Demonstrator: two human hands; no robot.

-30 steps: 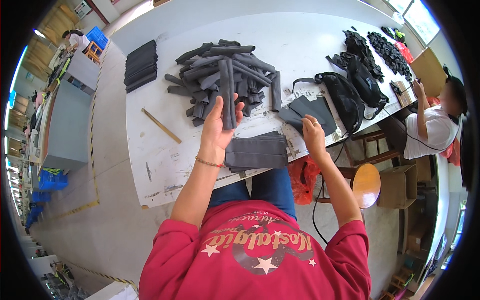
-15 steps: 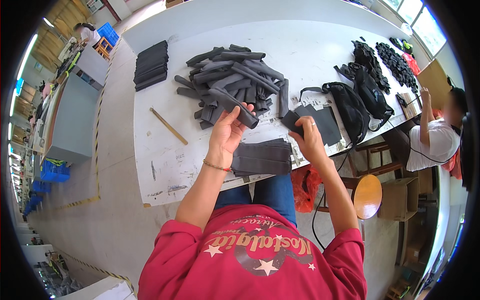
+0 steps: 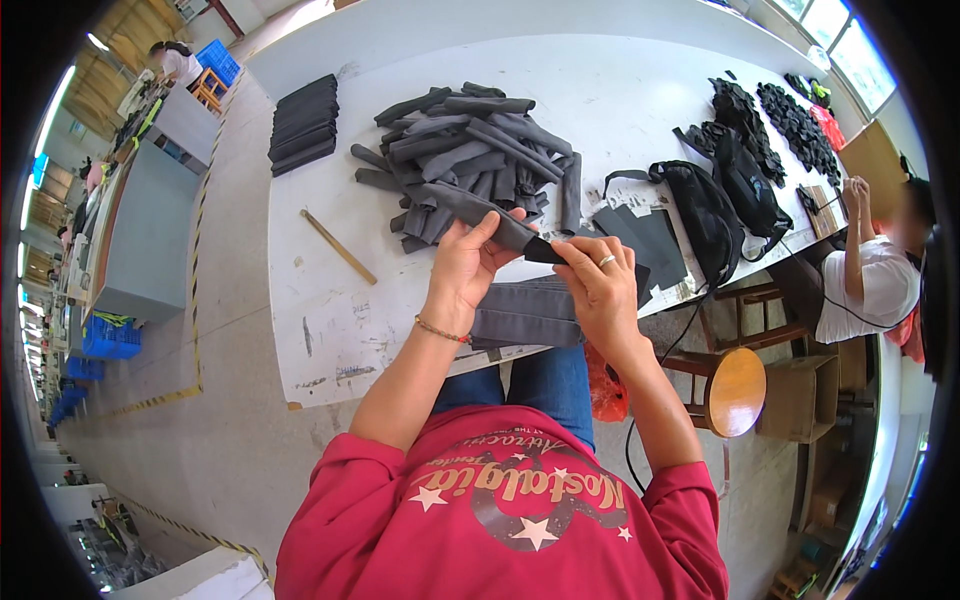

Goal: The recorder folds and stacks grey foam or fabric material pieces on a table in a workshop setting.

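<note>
While gripped: grey sleeve [image 3: 480,210], both hands.

L hand [image 3: 465,265] + R hand [image 3: 600,290] grip grey fabric sleeve [image 3: 480,208] | above white table [image 3: 320,300] | sleeve pile [image 3: 470,160] behind

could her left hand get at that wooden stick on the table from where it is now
Probably yes, once it lets go. The left hand is busy gripping a grey sleeve, but the wooden stick lies just to its left on bare table, with nothing between them.
</note>
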